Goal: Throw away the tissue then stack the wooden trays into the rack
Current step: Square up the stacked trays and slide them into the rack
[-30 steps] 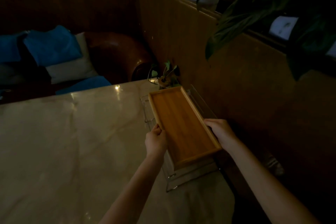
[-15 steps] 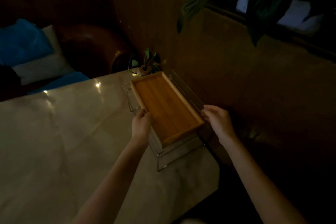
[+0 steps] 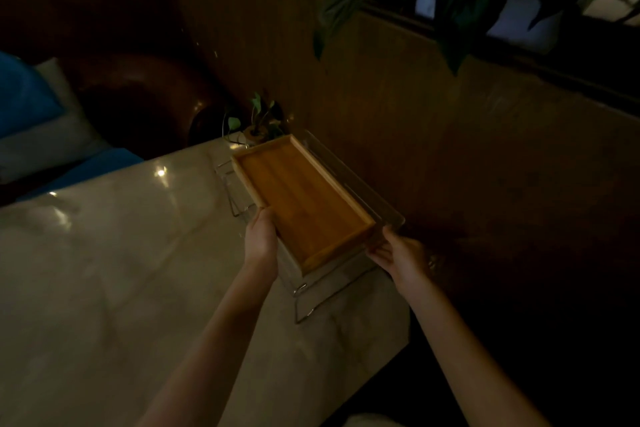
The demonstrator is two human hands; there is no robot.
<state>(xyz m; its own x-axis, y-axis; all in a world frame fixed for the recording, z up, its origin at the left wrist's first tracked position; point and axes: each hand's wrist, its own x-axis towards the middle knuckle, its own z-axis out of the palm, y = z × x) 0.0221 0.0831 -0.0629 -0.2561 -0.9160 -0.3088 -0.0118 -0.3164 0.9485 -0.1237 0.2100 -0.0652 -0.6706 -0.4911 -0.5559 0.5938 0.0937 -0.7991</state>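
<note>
An orange-brown wooden tray [image 3: 304, 204] lies flat inside a clear rack [image 3: 349, 185] at the right edge of the pale table [image 3: 121, 270]. My left hand [image 3: 261, 241] grips the tray's left rim near its front corner, thumb on top. My right hand [image 3: 398, 251] is off the tray, with its fingers loosely spread against the rack's near right corner. No tissue is in view.
A small potted plant [image 3: 258, 118] stands just behind the rack. A dark wood panel wall [image 3: 450, 149] runs along the table's right side, with large leaves [image 3: 450, 0] hanging above. Blue and white cushions [image 3: 31, 114] lie on the brown seat at far left.
The tray has gone down from above the rack into it. My right hand has let go of the tray's right rim and moved to the rack's corner. The camera has tilted.
</note>
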